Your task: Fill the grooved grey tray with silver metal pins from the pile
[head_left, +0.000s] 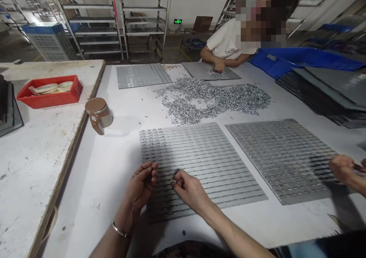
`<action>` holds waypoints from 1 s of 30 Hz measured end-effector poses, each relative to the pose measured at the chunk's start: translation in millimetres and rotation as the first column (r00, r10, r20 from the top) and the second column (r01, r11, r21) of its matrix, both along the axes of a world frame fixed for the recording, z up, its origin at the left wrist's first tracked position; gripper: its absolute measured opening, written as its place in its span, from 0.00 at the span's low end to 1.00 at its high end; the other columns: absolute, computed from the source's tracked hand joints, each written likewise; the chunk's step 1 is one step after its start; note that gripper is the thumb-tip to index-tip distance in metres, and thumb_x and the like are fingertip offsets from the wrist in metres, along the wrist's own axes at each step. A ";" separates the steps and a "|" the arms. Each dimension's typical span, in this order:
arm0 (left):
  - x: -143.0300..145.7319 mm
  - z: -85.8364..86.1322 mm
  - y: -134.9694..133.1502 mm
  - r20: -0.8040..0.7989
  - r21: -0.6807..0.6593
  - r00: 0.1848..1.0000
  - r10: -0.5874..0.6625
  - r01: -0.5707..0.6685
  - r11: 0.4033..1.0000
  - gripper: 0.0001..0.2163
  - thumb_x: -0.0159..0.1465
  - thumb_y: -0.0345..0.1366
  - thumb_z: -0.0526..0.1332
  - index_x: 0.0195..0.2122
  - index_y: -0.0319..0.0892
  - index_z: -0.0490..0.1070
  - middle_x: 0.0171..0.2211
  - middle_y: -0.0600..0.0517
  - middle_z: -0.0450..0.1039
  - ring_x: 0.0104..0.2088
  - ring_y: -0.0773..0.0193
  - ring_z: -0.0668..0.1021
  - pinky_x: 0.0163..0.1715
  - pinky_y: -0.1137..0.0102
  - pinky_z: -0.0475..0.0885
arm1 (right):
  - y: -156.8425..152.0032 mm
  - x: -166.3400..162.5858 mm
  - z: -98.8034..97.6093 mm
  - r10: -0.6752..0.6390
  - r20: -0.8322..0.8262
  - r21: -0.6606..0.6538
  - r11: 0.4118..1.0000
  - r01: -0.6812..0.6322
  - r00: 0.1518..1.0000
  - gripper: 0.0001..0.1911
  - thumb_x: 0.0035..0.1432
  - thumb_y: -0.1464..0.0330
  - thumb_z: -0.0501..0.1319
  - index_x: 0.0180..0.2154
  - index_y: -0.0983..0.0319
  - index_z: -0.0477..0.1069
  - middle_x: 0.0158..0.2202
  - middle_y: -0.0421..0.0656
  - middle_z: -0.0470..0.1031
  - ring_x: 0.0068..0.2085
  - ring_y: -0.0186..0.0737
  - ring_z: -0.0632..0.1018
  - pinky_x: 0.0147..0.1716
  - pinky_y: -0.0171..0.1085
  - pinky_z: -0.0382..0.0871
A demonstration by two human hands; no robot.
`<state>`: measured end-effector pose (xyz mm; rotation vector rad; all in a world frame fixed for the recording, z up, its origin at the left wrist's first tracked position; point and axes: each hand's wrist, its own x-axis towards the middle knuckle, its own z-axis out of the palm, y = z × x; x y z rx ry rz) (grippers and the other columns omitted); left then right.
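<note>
Two bare hands meet over a ribbed grey tray (206,147) on a white table (114,174), seen through the head camera I run from a distance. The left hand (141,183), a silver bangle (118,230) at its wrist, is at the tray's left edge, fingers half curled and thumb drawn toward the fingertips; I cannot tell from here whether it grips anything. The right hand (190,189) is over the tray's left half, thumb and forefinger bent toward each other, with something dark at the tips that I cannot make out. Small metallic pieces (148,140) lie in rows along the left side of the ribbed tray, and I see a loose heap (240,95) of similar ones spread beyond its far edge. Just to the right of the ribbed tray is a second tray (274,151), dotted with pieces, a co-worker's hand (341,166) over its right side. Beyond the heap, across from the ribbed tray, a person in a white shirt (225,40) leans in, one hand (219,65) at a grey sheet (197,70) with pieces on it. I also have a brown-lidded mug (105,115) left of the ribbed tray, a red bin (57,99) farther left, and stacked dark sheets (334,90) beyond it to the right
</note>
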<state>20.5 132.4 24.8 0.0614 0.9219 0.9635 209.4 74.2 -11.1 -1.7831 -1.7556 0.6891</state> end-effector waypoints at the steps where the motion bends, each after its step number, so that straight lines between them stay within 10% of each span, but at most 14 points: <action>1: 0.0 0.2 0.3 -0.001 -0.001 1.000 0.006 -0.006 1.000 0.07 0.63 0.18 0.59 0.37 0.32 0.74 0.40 0.42 0.79 0.26 0.71 0.78 0.20 0.80 0.74 | 1.2 2.6 2.2 0.031 -0.007 0.040 0.999 -0.031 0.999 0.04 0.62 0.70 0.58 0.33 0.59 0.70 0.24 0.37 0.72 0.27 0.36 0.74 0.28 0.34 0.67; 12: 1.6 -2.3 0.9 -0.039 -0.002 0.997 0.074 -0.074 0.997 0.10 0.62 0.16 0.56 0.34 0.31 0.76 0.39 0.40 0.79 0.34 0.66 0.82 0.28 0.79 0.78 | -2.0 7.4 10.1 0.243 0.375 0.066 0.955 -0.288 0.895 0.11 0.67 0.71 0.54 0.44 0.58 0.74 0.35 0.42 0.69 0.33 0.37 0.73 0.27 0.31 0.69; 21: 11.5 -4.4 -15.8 0.167 0.090 0.968 -0.188 0.175 0.980 0.06 0.65 0.28 0.61 0.38 0.31 0.77 0.41 0.39 0.80 0.41 0.56 0.83 0.41 0.67 0.81 | -2.5 11.9 41.7 0.168 0.011 0.340 0.927 -0.161 0.986 0.14 0.70 0.70 0.53 0.53 0.58 0.71 0.39 0.45 0.75 0.40 0.39 0.77 0.38 0.36 0.74; 30: 26.4 -10.7 -33.1 0.237 0.089 0.928 -0.286 0.273 0.958 0.09 0.63 0.33 0.65 0.42 0.35 0.79 0.40 0.45 0.80 0.37 0.62 0.80 0.37 0.70 0.77 | -13.3 4.9 55.5 0.271 0.229 0.252 0.911 -0.326 0.935 0.12 0.68 0.74 0.55 0.43 0.57 0.76 0.39 0.44 0.77 0.39 0.41 0.75 0.40 0.42 0.65</action>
